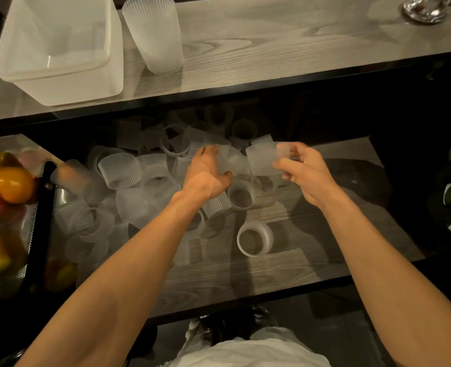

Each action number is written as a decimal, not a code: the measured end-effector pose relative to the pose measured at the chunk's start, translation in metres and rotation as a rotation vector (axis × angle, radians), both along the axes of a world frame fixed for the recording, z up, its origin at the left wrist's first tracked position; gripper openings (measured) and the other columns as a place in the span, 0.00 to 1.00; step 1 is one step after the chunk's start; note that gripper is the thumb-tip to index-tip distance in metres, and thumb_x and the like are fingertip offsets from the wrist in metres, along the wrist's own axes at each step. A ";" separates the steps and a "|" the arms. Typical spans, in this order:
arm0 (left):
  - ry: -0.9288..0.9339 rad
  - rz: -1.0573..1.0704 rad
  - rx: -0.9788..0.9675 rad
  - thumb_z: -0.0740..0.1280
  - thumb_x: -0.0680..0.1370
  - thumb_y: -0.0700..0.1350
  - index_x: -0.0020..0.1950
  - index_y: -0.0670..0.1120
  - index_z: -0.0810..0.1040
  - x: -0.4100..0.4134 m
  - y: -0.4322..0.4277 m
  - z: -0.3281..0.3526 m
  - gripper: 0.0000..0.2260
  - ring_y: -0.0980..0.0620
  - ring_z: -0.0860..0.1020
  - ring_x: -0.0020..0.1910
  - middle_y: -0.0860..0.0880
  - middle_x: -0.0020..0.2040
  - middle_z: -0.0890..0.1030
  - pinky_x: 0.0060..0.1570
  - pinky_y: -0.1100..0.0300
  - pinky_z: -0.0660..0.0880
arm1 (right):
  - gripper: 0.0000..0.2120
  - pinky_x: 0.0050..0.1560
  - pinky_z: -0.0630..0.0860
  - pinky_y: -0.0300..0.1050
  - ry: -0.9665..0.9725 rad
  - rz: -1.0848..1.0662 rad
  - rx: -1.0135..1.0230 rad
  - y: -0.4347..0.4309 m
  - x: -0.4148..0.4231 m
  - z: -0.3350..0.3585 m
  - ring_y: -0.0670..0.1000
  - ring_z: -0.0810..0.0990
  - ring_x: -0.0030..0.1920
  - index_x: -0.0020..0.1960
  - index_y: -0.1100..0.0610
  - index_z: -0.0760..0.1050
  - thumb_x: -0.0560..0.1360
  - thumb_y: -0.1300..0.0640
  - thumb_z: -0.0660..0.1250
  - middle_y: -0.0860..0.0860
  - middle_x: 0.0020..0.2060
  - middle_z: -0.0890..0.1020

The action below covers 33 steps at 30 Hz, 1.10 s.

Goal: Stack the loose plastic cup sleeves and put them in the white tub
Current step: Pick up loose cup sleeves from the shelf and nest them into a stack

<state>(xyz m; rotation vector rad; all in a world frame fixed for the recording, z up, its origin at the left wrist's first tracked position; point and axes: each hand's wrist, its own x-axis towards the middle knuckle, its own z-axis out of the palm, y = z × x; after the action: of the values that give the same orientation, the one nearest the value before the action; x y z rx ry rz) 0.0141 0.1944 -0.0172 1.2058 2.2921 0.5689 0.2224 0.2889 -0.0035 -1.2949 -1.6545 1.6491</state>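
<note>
Sleeves (261, 158) held btwn both hands (302, 172), pile below

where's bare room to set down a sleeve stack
On the top shelf, bare wood runs between the stacked sleeves and the glass object. On the lower shelf, a free strip lies along the front edge, below and right of the lone sleeve. Crowded: the sleeve pile at left and centre.

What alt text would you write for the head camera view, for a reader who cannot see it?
The left hand grips a ribbed sleeve and the right hand pinches a second sleeve, above a pile of loose sleeves on a lower shelf. On the shelf above stand the white tub and a stack of sleeves, side by side.
</note>
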 end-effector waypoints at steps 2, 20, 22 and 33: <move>-0.017 -0.016 0.012 0.76 0.73 0.49 0.74 0.48 0.69 0.002 -0.003 -0.001 0.32 0.46 0.74 0.66 0.49 0.68 0.73 0.63 0.54 0.74 | 0.20 0.51 0.79 0.43 0.024 -0.003 0.035 -0.004 -0.002 0.001 0.48 0.80 0.58 0.62 0.49 0.77 0.72 0.59 0.76 0.48 0.58 0.80; -0.340 -0.050 0.179 0.81 0.67 0.51 0.60 0.51 0.73 0.024 -0.025 -0.011 0.26 0.53 0.80 0.54 0.53 0.56 0.79 0.56 0.53 0.81 | 0.37 0.55 0.79 0.43 -0.097 0.211 -0.024 -0.021 -0.007 -0.014 0.47 0.80 0.59 0.76 0.52 0.65 0.72 0.64 0.77 0.45 0.64 0.76; -0.351 -0.051 0.152 0.81 0.67 0.51 0.60 0.51 0.73 0.024 -0.028 -0.014 0.27 0.53 0.80 0.55 0.53 0.55 0.79 0.57 0.52 0.81 | 0.44 0.60 0.79 0.48 -0.146 0.196 -0.025 -0.022 -0.007 -0.021 0.49 0.80 0.60 0.80 0.54 0.59 0.70 0.64 0.78 0.48 0.67 0.73; -0.115 -0.163 -0.038 0.78 0.71 0.47 0.68 0.47 0.72 0.026 -0.027 -0.027 0.28 0.49 0.79 0.59 0.48 0.60 0.77 0.58 0.57 0.78 | 0.33 0.64 0.78 0.53 -0.362 0.255 0.163 -0.035 -0.019 -0.058 0.51 0.78 0.62 0.69 0.51 0.70 0.68 0.63 0.78 0.50 0.63 0.77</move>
<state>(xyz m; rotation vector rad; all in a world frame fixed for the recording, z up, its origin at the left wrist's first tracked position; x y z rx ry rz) 0.0405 0.1672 -0.0446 1.2932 2.0772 0.5186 0.2033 0.2543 -0.0618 -1.4090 -2.1991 1.4353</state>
